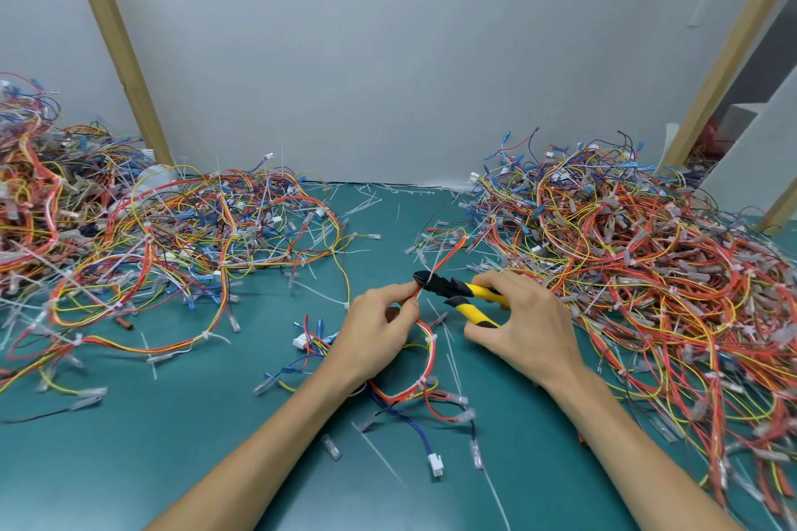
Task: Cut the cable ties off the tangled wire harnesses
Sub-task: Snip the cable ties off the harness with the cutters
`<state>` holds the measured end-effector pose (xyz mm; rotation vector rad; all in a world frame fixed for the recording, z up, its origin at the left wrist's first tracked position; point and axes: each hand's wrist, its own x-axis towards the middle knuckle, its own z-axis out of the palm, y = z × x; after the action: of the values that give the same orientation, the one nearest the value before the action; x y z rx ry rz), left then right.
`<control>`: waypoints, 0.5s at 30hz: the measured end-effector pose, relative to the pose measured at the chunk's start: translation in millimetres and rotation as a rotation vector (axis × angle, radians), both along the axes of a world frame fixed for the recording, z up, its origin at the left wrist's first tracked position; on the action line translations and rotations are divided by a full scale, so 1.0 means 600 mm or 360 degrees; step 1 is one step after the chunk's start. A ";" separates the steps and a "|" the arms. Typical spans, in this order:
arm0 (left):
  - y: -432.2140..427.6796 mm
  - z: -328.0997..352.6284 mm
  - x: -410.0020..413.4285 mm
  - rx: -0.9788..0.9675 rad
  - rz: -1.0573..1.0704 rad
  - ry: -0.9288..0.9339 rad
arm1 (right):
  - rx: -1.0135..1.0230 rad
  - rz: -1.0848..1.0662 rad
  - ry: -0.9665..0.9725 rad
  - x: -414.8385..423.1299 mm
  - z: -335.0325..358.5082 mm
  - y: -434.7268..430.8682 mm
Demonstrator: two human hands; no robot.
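At the middle of the green table my left hand (379,328) pinches a red and orange wire harness (427,362) just below the cutter's jaws. My right hand (517,319) grips the yellow and black handles of a pair of side cutters (453,291), whose black jaws sit against the harness beside my left fingertips. The harness curves down between my wrists and carries white cable ties (429,340) along its length. Its far end runs up and to the right across the table. A white connector (435,464) hangs on a blue lead near my forearms.
A large pile of tangled harnesses (638,272) fills the right side of the table (172,444). Another tangled pile (129,237) covers the left and back left. Cut white ties (371,196) lie scattered along the back by the grey wall. Wooden posts (116,39) lean at both sides.
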<state>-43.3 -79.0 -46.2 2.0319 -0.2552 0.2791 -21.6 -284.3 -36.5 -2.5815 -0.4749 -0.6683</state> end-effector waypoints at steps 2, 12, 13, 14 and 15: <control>0.000 -0.001 0.001 -0.0016 0.0002 0.0027 | -0.0043 -0.0052 0.0014 -0.004 0.001 0.004; 0.001 0.009 0.010 -0.0604 -0.0106 0.0464 | 0.0027 -0.0105 0.0135 -0.007 0.001 0.012; 0.002 0.011 0.011 -0.0680 -0.0099 0.0497 | 0.0048 -0.0087 0.0139 -0.008 0.002 0.013; 0.003 0.013 0.010 -0.0729 -0.0090 0.0514 | 0.0053 -0.0072 0.0138 -0.007 0.001 0.015; 0.004 0.015 0.010 -0.0757 -0.0084 0.0518 | 0.0044 -0.0060 0.0139 -0.007 0.001 0.016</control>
<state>-37.2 -76.8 -37.1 1.5657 -0.0314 -0.0285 -25.8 -274.6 -35.9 -2.5867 -0.3871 -0.5683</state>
